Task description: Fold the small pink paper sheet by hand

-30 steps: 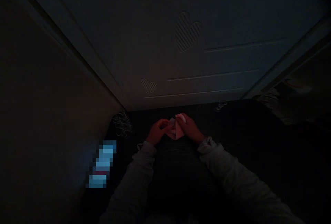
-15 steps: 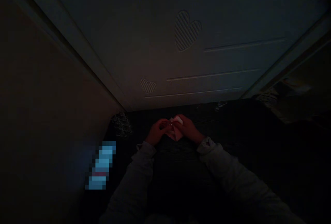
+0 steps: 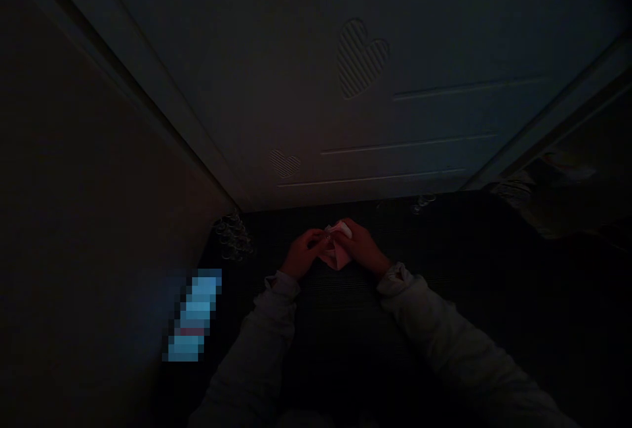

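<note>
Very dim all round. Holding a small pink piece between both hands, above the middle of a dark ribbed surface, just in front of a pale panel; resting on the surface or lifted, cannot tell. Pinching its left edge with the fingers of the left hand. Gripping its right side and top corner with the right hand, fingers curled together on it. On the panel, a large striped heart and a smaller heart. Left of the hands, near the corner, a cluster of clear rings, well apart from the pink piece.
</note>
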`<state>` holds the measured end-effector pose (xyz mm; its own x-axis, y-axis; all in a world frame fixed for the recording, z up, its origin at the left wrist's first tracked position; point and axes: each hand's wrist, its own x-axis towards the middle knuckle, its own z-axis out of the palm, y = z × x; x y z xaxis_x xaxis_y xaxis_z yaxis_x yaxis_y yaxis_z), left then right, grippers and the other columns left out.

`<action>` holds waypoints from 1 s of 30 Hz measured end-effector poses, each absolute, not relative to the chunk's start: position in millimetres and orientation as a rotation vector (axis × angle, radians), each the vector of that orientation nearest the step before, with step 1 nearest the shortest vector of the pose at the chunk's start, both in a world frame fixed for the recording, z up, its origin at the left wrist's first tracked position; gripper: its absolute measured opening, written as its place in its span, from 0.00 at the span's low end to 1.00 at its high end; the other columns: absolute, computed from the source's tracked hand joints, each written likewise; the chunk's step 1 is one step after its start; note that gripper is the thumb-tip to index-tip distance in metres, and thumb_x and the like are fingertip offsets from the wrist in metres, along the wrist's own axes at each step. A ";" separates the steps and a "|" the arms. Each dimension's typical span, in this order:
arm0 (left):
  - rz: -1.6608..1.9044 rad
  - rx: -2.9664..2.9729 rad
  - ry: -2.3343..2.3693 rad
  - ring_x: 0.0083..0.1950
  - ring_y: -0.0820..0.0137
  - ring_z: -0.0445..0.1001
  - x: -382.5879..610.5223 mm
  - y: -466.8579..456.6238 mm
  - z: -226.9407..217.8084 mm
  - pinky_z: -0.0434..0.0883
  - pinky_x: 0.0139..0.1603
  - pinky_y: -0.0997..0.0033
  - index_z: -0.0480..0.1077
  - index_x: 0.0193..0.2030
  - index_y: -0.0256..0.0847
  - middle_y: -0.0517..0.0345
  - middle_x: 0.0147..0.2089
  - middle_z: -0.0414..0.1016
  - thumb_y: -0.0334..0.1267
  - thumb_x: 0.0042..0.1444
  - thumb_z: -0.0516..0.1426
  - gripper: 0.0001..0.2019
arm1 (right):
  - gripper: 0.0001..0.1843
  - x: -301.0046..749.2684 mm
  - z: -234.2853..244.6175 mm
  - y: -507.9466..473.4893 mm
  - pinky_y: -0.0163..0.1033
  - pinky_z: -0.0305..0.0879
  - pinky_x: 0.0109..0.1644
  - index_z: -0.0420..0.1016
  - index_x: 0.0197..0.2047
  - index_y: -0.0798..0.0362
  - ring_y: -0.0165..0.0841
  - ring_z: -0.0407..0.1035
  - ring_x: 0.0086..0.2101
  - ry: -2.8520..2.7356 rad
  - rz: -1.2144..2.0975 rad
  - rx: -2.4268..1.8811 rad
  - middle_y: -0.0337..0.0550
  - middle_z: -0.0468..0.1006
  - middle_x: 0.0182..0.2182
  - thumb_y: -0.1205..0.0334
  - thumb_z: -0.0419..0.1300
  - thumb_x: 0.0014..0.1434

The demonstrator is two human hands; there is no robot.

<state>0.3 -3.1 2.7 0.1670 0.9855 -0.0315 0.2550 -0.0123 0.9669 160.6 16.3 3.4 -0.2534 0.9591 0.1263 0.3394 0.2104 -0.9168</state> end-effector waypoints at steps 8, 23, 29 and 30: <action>0.950 1.444 1.272 0.39 0.68 0.70 -0.2 -1.9 0.4 0.66 0.41 0.69 0.66 0.41 0.37 0.55 0.36 0.72 0.43 0.46 0.55 0.16 | 0.12 160.5 0.8 16.0 0.34 0.58 0.35 0.68 0.35 0.53 0.29 0.64 0.30 -1.682 1.071 -1.158 0.38 0.70 0.29 0.56 0.48 0.54; 0.978 1.405 1.231 0.37 0.71 0.70 -4.6 1.4 -2.5 0.65 0.39 0.70 0.66 0.42 0.39 0.58 0.35 0.71 0.41 0.43 0.58 0.18 | 0.15 163.6 -3.9 20.0 0.36 0.61 0.36 0.65 0.35 0.53 0.30 0.64 0.32 -1.433 1.162 -1.178 0.40 0.70 0.31 0.51 0.49 0.52; 0.991 1.393 1.226 0.39 0.69 0.70 -6.0 2.6 -5.4 0.66 0.42 0.68 0.66 0.42 0.38 0.56 0.36 0.71 0.41 0.44 0.57 0.17 | 0.13 163.5 -0.2 17.2 0.35 0.60 0.34 0.65 0.35 0.53 0.30 0.63 0.31 -1.674 1.117 -1.137 0.39 0.69 0.30 0.53 0.48 0.54; 0.993 1.388 1.217 0.39 0.69 0.70 -5.9 2.6 -5.6 0.66 0.41 0.69 0.66 0.43 0.38 0.56 0.36 0.71 0.41 0.44 0.57 0.17 | 0.13 163.0 1.2 16.5 0.34 0.59 0.33 0.66 0.34 0.54 0.29 0.63 0.30 -1.714 1.093 -1.126 0.39 0.69 0.29 0.54 0.48 0.54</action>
